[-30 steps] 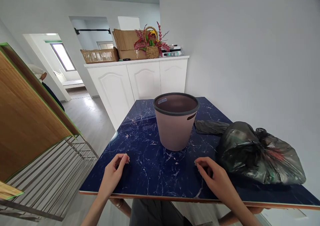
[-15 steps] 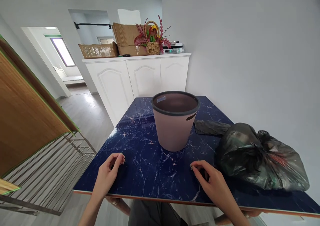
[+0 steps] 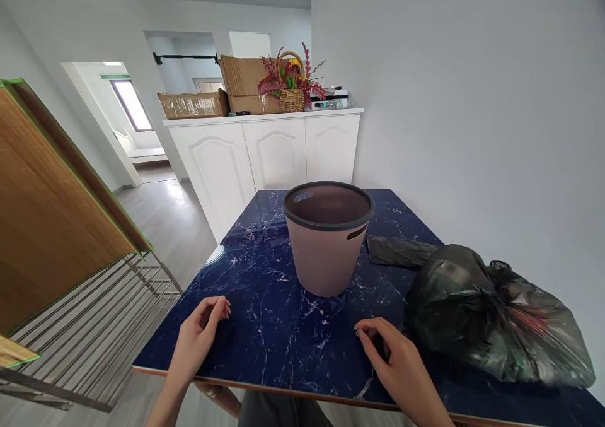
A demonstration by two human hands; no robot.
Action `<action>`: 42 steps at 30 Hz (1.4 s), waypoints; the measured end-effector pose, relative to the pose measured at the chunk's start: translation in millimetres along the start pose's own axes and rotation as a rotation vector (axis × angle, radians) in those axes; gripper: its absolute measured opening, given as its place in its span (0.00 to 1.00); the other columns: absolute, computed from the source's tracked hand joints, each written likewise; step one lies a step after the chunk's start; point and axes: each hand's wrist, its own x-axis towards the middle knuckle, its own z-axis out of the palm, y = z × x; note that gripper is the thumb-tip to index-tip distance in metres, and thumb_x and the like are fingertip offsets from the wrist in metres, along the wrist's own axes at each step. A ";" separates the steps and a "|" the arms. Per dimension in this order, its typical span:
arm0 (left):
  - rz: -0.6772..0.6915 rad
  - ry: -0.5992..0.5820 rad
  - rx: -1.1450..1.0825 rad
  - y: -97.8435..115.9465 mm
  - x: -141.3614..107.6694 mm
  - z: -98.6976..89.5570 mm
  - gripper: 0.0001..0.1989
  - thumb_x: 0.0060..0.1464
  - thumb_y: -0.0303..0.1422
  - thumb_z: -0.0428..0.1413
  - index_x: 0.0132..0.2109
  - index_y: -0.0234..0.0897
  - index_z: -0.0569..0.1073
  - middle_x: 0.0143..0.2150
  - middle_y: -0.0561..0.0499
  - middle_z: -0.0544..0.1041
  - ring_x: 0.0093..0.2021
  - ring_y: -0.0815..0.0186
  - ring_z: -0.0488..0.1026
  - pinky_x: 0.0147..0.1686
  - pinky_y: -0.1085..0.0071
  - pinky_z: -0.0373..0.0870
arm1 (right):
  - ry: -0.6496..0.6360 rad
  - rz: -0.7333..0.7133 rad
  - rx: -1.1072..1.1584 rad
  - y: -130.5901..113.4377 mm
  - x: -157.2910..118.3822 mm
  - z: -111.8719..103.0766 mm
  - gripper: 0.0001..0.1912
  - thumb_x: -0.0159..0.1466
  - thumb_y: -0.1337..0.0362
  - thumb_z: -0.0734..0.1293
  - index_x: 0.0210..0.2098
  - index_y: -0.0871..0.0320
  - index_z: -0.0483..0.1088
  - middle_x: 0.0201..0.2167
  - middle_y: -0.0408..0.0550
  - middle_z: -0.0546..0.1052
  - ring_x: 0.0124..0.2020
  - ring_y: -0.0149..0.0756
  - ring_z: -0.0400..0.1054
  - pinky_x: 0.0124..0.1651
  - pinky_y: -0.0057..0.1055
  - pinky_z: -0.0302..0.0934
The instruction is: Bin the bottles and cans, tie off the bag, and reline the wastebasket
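My left hand (image 3: 198, 332) rests on the near left part of the dark blue marbled table (image 3: 283, 351), its fingers curled and thumb near the fingertips, with nothing visible in it. At the near right, my right hand (image 3: 392, 357) lies on the table, thumb and fingertips close together, also without any visible object. Between and beyond the hands stands an upright pinkish bin (image 3: 326, 257) with a dark rim, touched by neither. A full, knotted black bag (image 3: 496, 320) sits right of my right hand. Behind it lies a flat folded black bag (image 3: 399, 251).
A white cabinet (image 3: 283, 152) beyond the table bears cardboard boxes (image 3: 248, 83), a flower basket (image 3: 292, 99) and a plastic bottle (image 3: 336, 104). At the left is a metal rack (image 3: 94, 326) with a wooden board (image 3: 51, 212). A wall runs along the right.
The camera view has tilted up slightly, so the scene sits a little lower. Both hands keep nearly the same pose, and the bin and bags stay in place.
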 end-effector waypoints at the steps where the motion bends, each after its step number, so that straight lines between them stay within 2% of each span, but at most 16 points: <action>1: -0.001 0.001 -0.002 0.6 0.1 -0.2 0.29 0.57 0.63 0.58 0.36 0.40 0.79 0.33 0.49 0.81 0.35 0.60 0.78 0.42 0.67 0.78 | 0.003 -0.004 -0.001 0.2 -0.1 0.4 0.15 0.79 0.50 0.60 0.50 0.49 0.74 0.42 0.48 0.79 0.39 0.38 0.76 0.38 0.30 0.69; 5: -0.002 0.003 -0.013 2.9 0.2 -1.2 0.29 0.56 0.63 0.59 0.36 0.40 0.79 0.32 0.50 0.80 0.34 0.60 0.78 0.42 0.67 0.78 | 0.011 -0.013 -0.005 1.2 -0.2 1.8 0.15 0.79 0.51 0.60 0.49 0.49 0.74 0.42 0.48 0.79 0.40 0.38 0.76 0.40 0.31 0.69; 13: -0.005 0.006 -0.005 7.5 -0.8 -2.5 0.30 0.56 0.64 0.59 0.35 0.41 0.79 0.33 0.49 0.81 0.34 0.60 0.78 0.42 0.67 0.78 | -0.014 0.023 0.017 1.5 0.1 2.1 0.16 0.79 0.48 0.59 0.49 0.48 0.74 0.42 0.48 0.79 0.38 0.38 0.76 0.37 0.30 0.70; 21: 0.002 0.012 -0.010 1.2 0.3 -2.2 0.30 0.55 0.65 0.58 0.35 0.40 0.79 0.32 0.49 0.81 0.34 0.60 0.78 0.42 0.66 0.78 | 0.001 0.004 0.021 0.4 0.4 2.5 0.16 0.79 0.49 0.59 0.49 0.49 0.74 0.42 0.48 0.79 0.38 0.37 0.76 0.38 0.31 0.69; 33: 0.022 0.009 -0.038 -0.6 -0.6 -2.7 0.30 0.56 0.65 0.59 0.36 0.40 0.79 0.32 0.49 0.81 0.35 0.60 0.78 0.41 0.68 0.78 | -0.009 0.027 0.006 -1.9 2.4 0.9 0.18 0.79 0.49 0.58 0.50 0.51 0.74 0.42 0.51 0.79 0.39 0.40 0.76 0.35 0.32 0.67; 37: 0.018 0.006 -0.029 -1.1 -0.9 -3.1 0.31 0.56 0.66 0.58 0.36 0.40 0.79 0.33 0.49 0.81 0.35 0.60 0.78 0.42 0.67 0.78 | 0.043 0.016 -0.017 -0.1 2.9 3.5 0.18 0.79 0.50 0.58 0.53 0.51 0.75 0.50 0.54 0.78 0.38 0.39 0.76 0.36 0.33 0.71; 42: 0.029 0.000 -0.016 0.2 -1.8 -3.6 0.30 0.57 0.65 0.58 0.36 0.40 0.79 0.33 0.49 0.81 0.35 0.60 0.78 0.42 0.67 0.78 | 0.097 0.008 -0.195 8.5 12.0 15.7 0.20 0.78 0.54 0.58 0.63 0.49 0.74 0.64 0.57 0.73 0.56 0.49 0.76 0.39 0.36 0.77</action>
